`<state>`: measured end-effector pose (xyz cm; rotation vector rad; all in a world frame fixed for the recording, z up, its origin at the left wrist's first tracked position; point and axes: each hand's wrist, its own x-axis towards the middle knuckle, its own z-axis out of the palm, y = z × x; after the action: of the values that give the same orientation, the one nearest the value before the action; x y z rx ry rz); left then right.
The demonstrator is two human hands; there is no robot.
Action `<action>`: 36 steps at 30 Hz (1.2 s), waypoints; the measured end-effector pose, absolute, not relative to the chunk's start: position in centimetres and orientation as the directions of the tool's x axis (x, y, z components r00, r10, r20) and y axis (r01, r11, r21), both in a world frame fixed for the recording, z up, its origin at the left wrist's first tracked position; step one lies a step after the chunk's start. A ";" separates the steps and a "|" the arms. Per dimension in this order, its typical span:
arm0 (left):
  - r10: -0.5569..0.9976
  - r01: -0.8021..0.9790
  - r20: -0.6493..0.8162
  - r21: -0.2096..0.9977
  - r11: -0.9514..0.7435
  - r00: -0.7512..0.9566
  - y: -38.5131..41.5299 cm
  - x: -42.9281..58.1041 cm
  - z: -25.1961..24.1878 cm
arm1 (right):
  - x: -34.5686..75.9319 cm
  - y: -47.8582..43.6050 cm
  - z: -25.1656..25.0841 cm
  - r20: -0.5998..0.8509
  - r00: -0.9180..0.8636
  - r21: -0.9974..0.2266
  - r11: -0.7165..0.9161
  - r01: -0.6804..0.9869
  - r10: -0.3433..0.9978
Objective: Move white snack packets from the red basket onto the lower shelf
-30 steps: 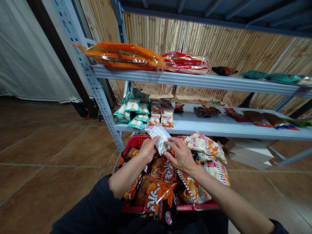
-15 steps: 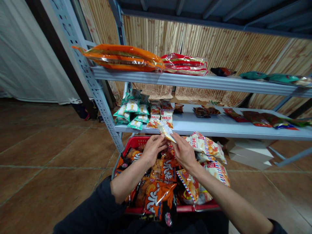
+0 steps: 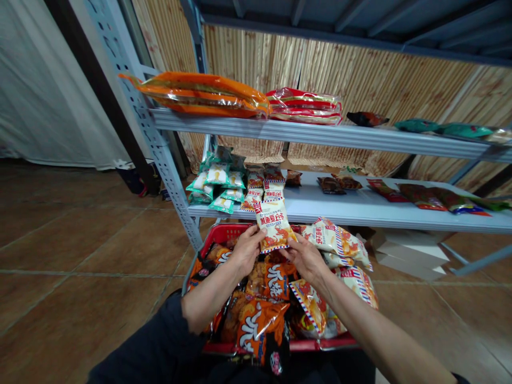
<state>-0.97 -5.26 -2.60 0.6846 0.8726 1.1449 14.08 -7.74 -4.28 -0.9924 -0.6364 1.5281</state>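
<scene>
Both my hands hold one small white snack packet (image 3: 273, 226) with red print, upright and face toward me, just above a red basket (image 3: 224, 232). My left hand (image 3: 245, 249) pinches its lower left corner; my right hand (image 3: 304, 258) pinches its lower right edge. The basket is heaped with orange snack bags (image 3: 260, 320) and white striped bags (image 3: 340, 240). Straight behind the packet, matching small packets (image 3: 267, 193) lie in rows on the middle shelf (image 3: 360, 209).
Green-and-white packets (image 3: 218, 181) sit at the shelf's left end, dark and red packets (image 3: 420, 193) to the right. The upper shelf (image 3: 320, 133) carries big orange and red bags. A perforated steel post (image 3: 160, 154) stands at left. Flat white boxes (image 3: 408, 253) lie on the tiled floor.
The packet has been turned over in my hands, from its pale back through edge-on to its printed front, and lifted slightly toward the shelf.
</scene>
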 end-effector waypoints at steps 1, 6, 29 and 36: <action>0.960 -0.478 -0.236 0.833 0.278 0.148 -5.2 -1.0 -2.6 | 14.1 -7.8 -4.2 -0.236 -0.005 -0.848 -0.209 -0.488 0.972; 0.964 -0.482 -0.237 0.835 0.267 0.123 -4.9 -1.2 -2.7 | 14.5 -7.5 -4.4 -0.206 -0.032 -0.885 -0.200 -0.421 0.978; 0.930 -0.517 -0.133 0.800 0.305 0.342 -5.9 -1.5 -2.3 | 14.3 -7.3 -4.5 -0.201 0.072 -0.866 -0.143 -0.479 0.977; 0.956 -0.465 -0.142 0.849 0.251 0.256 -5.7 -1.5 -2.8 | 14.3 -7.2 -4.7 -0.194 0.074 -0.866 -0.135 -0.481 0.978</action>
<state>-1.46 -5.67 -2.79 0.7823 0.7731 1.1106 14.30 -7.19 -4.70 -1.0062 -0.6684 1.4351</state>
